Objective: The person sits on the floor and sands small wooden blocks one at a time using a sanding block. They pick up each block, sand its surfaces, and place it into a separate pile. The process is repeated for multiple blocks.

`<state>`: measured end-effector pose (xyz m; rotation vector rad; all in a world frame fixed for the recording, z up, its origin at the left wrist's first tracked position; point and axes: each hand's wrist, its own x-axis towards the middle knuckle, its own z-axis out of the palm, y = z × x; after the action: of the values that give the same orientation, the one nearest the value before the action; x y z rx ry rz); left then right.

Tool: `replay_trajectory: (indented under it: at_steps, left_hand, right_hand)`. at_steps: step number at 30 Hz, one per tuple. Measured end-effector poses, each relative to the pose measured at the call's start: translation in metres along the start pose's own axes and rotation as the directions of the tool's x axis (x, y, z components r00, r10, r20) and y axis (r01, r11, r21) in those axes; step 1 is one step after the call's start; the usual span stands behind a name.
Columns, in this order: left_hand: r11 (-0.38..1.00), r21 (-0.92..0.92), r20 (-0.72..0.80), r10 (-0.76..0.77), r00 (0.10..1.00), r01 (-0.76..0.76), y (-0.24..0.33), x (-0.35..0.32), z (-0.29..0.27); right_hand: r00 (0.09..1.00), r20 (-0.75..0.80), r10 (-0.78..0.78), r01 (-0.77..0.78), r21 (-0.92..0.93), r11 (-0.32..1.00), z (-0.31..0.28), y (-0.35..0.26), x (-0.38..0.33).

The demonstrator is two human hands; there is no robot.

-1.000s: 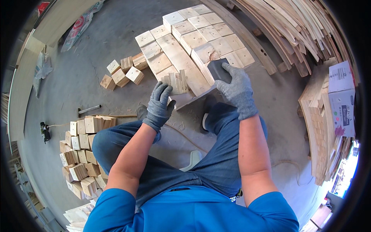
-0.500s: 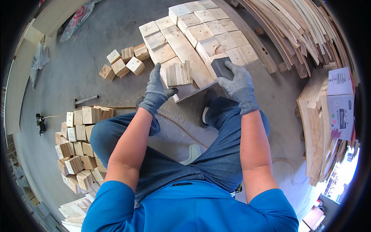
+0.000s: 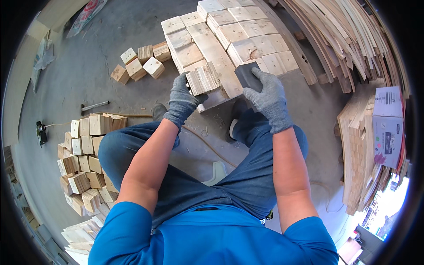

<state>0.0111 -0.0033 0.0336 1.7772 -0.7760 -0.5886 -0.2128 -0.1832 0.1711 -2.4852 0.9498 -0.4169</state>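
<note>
While clasping layered wooden block (image 3: 204,80) in left hand (image 3: 181,96) and dark block (image 3: 247,77) in right hand (image 3: 267,94), judge former stiff, fairly light; grip opposite faces.

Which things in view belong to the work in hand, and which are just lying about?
In use, it appears:
left hand, holding layered wood block
right hand, holding dark block
pale block stack, just ahead

Lying about:
hammer-like tool
small corded tool
pale carton
</note>
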Motion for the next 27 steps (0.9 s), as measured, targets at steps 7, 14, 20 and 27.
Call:
replay_trajectory:
  at_steps: [7,14,20,27]
  left_hand:
    - [0.998,0.067,-0.057,0.014,0.998,-0.010,-0.006,-0.010,0.001]
    - [0.946,0.303,-0.117,0.157,0.981,-0.115,-0.012,-0.013,0.004]
    - [0.942,0.296,-0.130,0.206,0.970,-0.161,-0.019,-0.014,0.002]
    - [0.960,0.263,-0.096,0.122,0.988,-0.094,-0.002,-0.011,0.000]
  right_hand:
    - [0.998,-0.061,-0.012,0.024,0.211,0.977,0.040,-0.011,-0.016]
    - [0.994,-0.024,-0.107,0.105,-0.074,0.992,0.069,-0.047,-0.029]
    - [0.990,0.029,-0.138,0.141,-0.186,0.972,0.086,-0.063,0.019]
    - [0.998,0.029,-0.052,0.058,-0.279,0.959,0.097,-0.083,0.087]
